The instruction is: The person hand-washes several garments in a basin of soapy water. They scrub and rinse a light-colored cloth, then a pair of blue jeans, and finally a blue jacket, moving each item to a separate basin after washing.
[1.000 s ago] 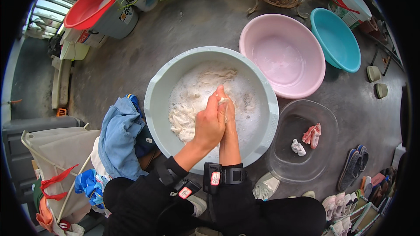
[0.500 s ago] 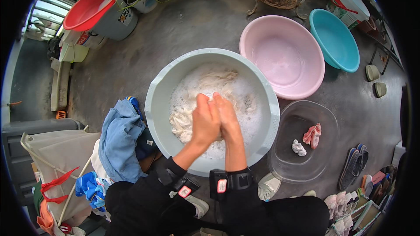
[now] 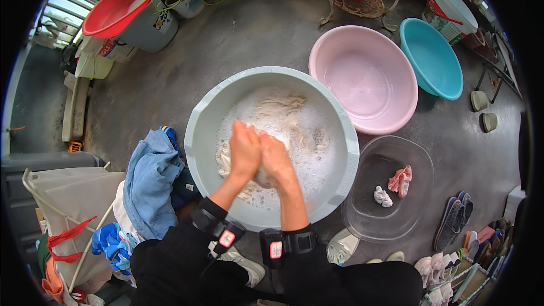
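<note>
A pale grey-green basin [image 3: 196, 136] filled with sudsy water stands in front of me. Cream-coloured wet cloth [image 3: 281, 103] lies partly under the foam, bunched in places. My left hand [image 3: 245, 150] and my right hand [image 3: 275, 160] are pressed against each other over the left-middle of the basin. Their fingers are closed round a gathered part of the cream cloth, most of it hidden by the hands. More of the cloth shows beside and beneath them.
A pink basin [image 3: 362, 79] and a teal basin [image 3: 432, 59] stand at the far right. Nearer, a clear tub [image 3: 362, 215] holds small pink and white cloth pieces. Blue denim [image 3: 150, 184] is heaped at the left by a folding hamper [image 3: 73, 192]. Slippers [image 3: 450, 221] lie on the right.
Both hands have moved left within the basin, still pressed together. More foam and cloth shows to their right. The view has shifted slightly.
</note>
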Motion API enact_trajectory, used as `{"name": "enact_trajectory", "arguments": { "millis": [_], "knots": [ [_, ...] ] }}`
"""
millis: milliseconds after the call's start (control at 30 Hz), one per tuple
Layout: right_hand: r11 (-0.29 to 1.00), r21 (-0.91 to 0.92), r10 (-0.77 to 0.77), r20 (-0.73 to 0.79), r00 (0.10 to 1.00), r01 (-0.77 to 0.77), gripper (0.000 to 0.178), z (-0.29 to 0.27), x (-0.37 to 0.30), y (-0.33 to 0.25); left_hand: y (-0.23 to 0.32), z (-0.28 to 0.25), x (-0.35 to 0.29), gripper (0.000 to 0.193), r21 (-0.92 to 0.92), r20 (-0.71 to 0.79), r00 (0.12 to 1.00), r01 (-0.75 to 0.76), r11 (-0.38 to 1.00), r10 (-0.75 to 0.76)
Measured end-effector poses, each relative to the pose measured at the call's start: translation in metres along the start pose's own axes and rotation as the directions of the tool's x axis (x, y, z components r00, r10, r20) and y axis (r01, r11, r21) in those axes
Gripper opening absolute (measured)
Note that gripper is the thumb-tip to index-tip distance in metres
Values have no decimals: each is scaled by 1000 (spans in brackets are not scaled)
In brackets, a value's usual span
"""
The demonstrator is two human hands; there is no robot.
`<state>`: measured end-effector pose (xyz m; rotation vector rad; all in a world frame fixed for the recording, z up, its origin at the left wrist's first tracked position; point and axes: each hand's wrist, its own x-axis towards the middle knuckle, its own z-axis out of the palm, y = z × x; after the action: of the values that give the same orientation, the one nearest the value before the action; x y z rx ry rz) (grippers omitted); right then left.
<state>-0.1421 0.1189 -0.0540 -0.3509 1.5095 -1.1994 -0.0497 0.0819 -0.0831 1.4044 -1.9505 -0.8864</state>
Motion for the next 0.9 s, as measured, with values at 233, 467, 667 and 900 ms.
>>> {"name": "enact_trajectory", "arguments": {
  "millis": [233, 467, 667, 900],
  "knots": [
    [949, 263, 154, 90, 984, -173, 44, -9, 1, 11, 9, -14, 25, 17, 43, -32, 982, 188, 981, -186],
    [985, 155, 75, 51, 996, -82, 47, -6, 1, 13, 70, -6, -1, 19, -3, 11, 1000, 7, 1000, -7],
    [963, 193, 180, 60, 982, -188, 42, -16, 4, 16, 43, 5, -7, 23, 32, 130, 985, 108, 994, -111],
    [979, 164, 152, -220, 963, -117, 58, 10, 57, 65, -42, 4, 32, 34, -234, -18, 846, 514, 825, -532]
  ]
}}
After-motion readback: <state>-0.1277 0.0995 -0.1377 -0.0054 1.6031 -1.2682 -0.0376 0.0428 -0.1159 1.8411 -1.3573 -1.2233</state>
